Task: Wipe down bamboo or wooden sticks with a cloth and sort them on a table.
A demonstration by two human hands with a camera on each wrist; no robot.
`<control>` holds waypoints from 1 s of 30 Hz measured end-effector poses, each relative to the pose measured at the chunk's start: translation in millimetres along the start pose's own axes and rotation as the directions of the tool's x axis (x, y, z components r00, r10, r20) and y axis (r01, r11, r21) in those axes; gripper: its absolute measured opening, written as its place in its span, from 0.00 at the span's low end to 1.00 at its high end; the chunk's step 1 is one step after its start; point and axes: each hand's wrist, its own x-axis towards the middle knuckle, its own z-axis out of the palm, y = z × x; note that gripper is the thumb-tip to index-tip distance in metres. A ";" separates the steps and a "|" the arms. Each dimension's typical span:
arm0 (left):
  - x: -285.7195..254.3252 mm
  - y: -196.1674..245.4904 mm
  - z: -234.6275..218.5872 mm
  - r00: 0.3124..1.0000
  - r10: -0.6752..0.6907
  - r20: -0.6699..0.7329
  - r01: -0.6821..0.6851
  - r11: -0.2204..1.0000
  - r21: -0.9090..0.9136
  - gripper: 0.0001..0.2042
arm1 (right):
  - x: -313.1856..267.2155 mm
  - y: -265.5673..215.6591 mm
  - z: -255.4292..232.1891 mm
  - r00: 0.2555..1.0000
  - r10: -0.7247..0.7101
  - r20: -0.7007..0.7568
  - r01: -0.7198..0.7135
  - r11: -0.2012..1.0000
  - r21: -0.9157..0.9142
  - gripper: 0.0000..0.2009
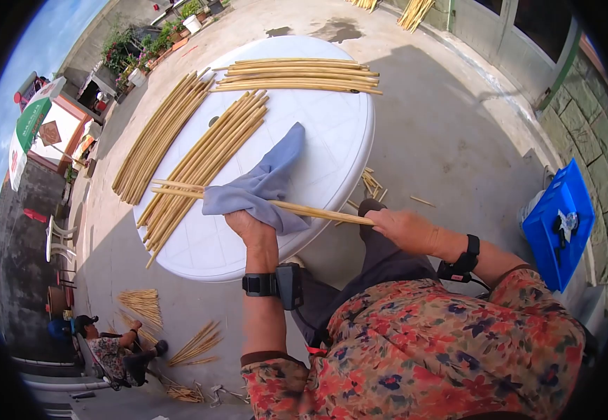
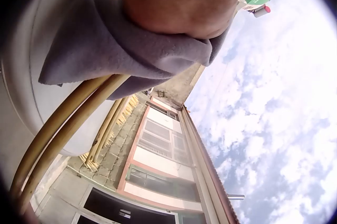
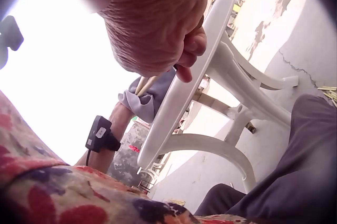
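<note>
My left hand [image 1: 251, 229] grips a grey-blue cloth [image 1: 265, 183] folded around a pair of thin yellow-brown wooden sticks [image 1: 321, 212], over the near side of a white table [image 1: 318, 140]. The sticks poke out of the cloth on both sides. At their near end, my right hand [image 1: 405, 231] holds them with curled fingers, just off the table's edge. In the left wrist view, two sticks [image 2: 66, 121] come out from under the cloth [image 2: 100, 45] side by side. The right wrist view shows my right hand [image 3: 158, 29] from behind, its grip partly hidden.
Bundles of similar sticks lie on the table: one across the far side [image 1: 297, 73], one at the left edge [image 1: 160, 143] and one in the middle [image 1: 220, 147]. A blue crate [image 1: 563, 224] stands at the right. Another person [image 1: 118, 346] sits low at left near sticks on the ground.
</note>
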 end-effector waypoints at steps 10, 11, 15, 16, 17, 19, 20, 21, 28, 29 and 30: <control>36.2 54.4 -36.8 0.991 -0.014 -0.133 0.002 0.996 -0.091 0.22 | -113.9 42.6 -28.6 0.994 0.096 0.061 -0.081 0.972 -0.222 0.14; 35.6 51.2 -37.4 0.991 -0.016 -0.130 0.004 0.995 -0.095 0.22 | -114.8 42.0 -29.7 0.993 0.098 0.059 -0.083 0.971 -0.226 0.14; 29.9 34.7 -37.6 0.996 -0.006 -0.090 0.001 0.999 -0.051 0.20 | -113.7 44.5 -24.0 0.995 0.095 0.034 -0.089 0.985 -0.150 0.14; 23.1 30.5 -30.4 0.997 -0.002 -0.082 -0.006 0.995 -0.104 0.20 | -113.2 45.9 -21.0 0.995 0.091 0.037 -0.086 0.990 -0.110 0.14; 14.3 28.0 -24.6 0.999 -0.004 -0.041 0.001 0.996 -0.089 0.18 | -111.3 44.4 -19.3 0.995 0.089 0.035 -0.085 0.991 -0.108 0.14; 9.2 10.7 -28.6 1.000 -0.007 0.020 0.009 0.996 -0.085 0.17 | -103.2 39.3 -13.4 0.968 0.203 0.145 -0.219 0.970 0.105 0.11; 7.4 1.4 -31.7 0.997 -0.013 0.079 0.020 0.996 -0.083 0.16 | -97.4 34.9 -12.8 0.969 0.201 0.144 -0.218 0.970 0.108 0.11; -0.9 -1.6 -24.0 0.997 -0.012 0.079 0.018 0.997 -0.080 0.16 | -89.8 28.8 -14.1 0.937 0.244 0.249 -0.309 0.911 0.272 0.10; -36.3 -31.8 8.5 0.935 -0.202 0.292 0.222 0.975 -0.034 0.11 | -19.1 2.2 -13.9 0.805 0.287 0.519 -0.566 0.636 0.525 0.11; -37.1 -35.2 10.5 0.937 -0.207 0.280 0.227 0.973 -0.040 0.10 | -10.1 -1.4 -11.0 0.807 0.286 0.517 -0.563 0.639 0.525 0.11; -38.5 -31.5 15.3 0.941 -0.209 0.265 0.229 0.972 -0.045 0.10 | -0.9 -4.0 -6.5 0.817 0.287 0.500 -0.550 0.645 0.530 0.11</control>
